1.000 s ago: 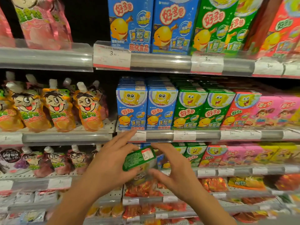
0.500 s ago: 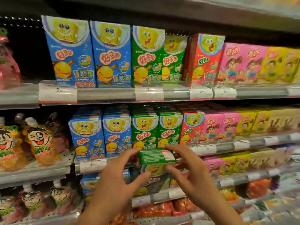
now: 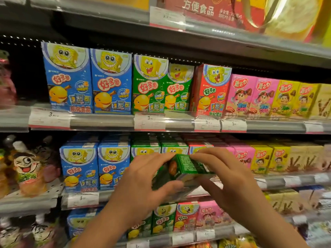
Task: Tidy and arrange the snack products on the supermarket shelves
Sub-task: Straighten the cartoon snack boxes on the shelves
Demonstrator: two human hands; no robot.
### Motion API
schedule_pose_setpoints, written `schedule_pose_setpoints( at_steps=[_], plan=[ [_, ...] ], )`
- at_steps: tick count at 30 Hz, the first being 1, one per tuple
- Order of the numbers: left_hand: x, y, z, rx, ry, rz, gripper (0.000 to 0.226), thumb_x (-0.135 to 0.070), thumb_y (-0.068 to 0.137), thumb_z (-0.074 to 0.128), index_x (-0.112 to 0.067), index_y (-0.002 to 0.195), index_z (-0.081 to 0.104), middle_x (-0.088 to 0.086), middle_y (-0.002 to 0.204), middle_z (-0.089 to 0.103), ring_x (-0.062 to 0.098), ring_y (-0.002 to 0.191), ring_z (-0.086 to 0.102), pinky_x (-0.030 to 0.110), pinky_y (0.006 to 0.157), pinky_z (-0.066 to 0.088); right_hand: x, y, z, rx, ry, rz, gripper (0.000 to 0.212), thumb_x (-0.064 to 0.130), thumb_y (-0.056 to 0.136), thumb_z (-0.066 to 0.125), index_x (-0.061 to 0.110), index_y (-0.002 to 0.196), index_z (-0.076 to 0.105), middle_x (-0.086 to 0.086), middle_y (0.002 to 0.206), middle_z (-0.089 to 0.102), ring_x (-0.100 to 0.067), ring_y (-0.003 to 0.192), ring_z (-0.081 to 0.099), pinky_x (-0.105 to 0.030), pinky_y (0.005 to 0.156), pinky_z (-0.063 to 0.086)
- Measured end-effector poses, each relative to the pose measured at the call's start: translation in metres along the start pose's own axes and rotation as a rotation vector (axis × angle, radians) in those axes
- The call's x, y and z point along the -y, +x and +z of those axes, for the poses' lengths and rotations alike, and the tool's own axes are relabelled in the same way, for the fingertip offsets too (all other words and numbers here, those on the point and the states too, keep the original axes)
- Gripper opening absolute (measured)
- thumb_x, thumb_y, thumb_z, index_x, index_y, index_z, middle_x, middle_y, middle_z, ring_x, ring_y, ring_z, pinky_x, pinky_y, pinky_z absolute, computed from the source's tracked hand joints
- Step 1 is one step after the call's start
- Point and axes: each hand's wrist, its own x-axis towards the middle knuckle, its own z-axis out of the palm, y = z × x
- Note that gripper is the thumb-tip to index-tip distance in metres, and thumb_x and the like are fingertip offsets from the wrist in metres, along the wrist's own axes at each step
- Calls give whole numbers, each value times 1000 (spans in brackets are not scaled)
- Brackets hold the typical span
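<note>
Across the upper shelf [image 3: 100, 120] I see a recessed green box [image 3: 179, 88], gap in front, up from both hands. Green snack box [image 3: 186, 169] tilted, long axis roughly crosswise, clamped between my left hand [image 3: 143, 181] and right hand [image 3: 229, 179], equally near.

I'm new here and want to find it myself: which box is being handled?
Look at the middle shelf, in front of its green boxes. Both hands hold one green box there. Unlike its upright neighbours, it is tipped over and off the shelf.
</note>
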Motion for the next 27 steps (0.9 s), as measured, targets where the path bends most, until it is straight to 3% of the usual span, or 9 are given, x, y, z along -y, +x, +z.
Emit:
schedule_pose_setpoints(
  at_steps=[2, 4, 6, 9, 13, 19, 27],
  plan=[
    [6, 9, -3, 68, -16, 3, 71, -81, 91, 26, -45, 151, 37, -29, 147, 44, -3, 140, 33, 35, 114, 33, -10, 9, -13, -32, -37, -2, 44, 28, 86, 68, 19, 129, 60, 2, 124, 59, -20, 112, 59, -27, 90, 48],
    [18, 18, -2, 45, 132, 21, 73, -75, 97, 16, -36, 157, 29, -16, 163, 28, 4, 152, 16, 45, 123, 19, -19, 19, -26, -71, -76, -2, 44, 20, 86, 73, 17, 129, 62, -2, 124, 61, -24, 112, 60, -28, 94, 47],
    [32, 24, 4, 4, 354, 16, 73, -69, 101, 13, -27, 160, 22, -8, 168, 14, 11, 155, 5, 52, 124, 14, -26, 29, -39, -112, -132, -12, 40, 14, 88, 75, 10, 127, 66, -8, 123, 63, -30, 110, 63, -37, 92, 53],
    [46, 27, 12, 24, 554, -48, 76, -64, 101, 17, -18, 161, 20, 0, 170, 5, 19, 157, 1, 62, 120, 22, -33, 48, -53, -164, -186, -51, 38, 12, 89, 75, 3, 125, 67, -14, 122, 63, -35, 109, 64, -46, 84, 58],
    [47, 28, 20, 68, 723, -56, 85, -67, 93, 28, -15, 160, 21, 9, 170, 1, 27, 156, 2, 66, 115, 27, -42, 76, -68, -237, -206, -96, 40, 14, 90, 71, 3, 127, 64, -15, 122, 63, -33, 110, 61, -39, 90, 51],
    [49, 29, 19, 86, 771, -73, 87, -66, 90, 33, -14, 160, 23, 8, 170, 3, 26, 156, 5, 65, 114, 29, -52, 116, -78, -279, -187, -74, 43, 10, 87, 74, 3, 128, 62, -18, 123, 60, -38, 112, 59, -57, 89, 53],
    [50, 31, 21, 98, 767, -87, 91, -66, 88, 43, -16, 160, 22, 7, 170, 5, 26, 156, 6, 63, 116, 28, -54, 155, -66, -199, -323, -81, 47, 17, 87, 70, 7, 132, 60, -16, 127, 60, -37, 112, 55, -46, 85, 46]
  ],
)
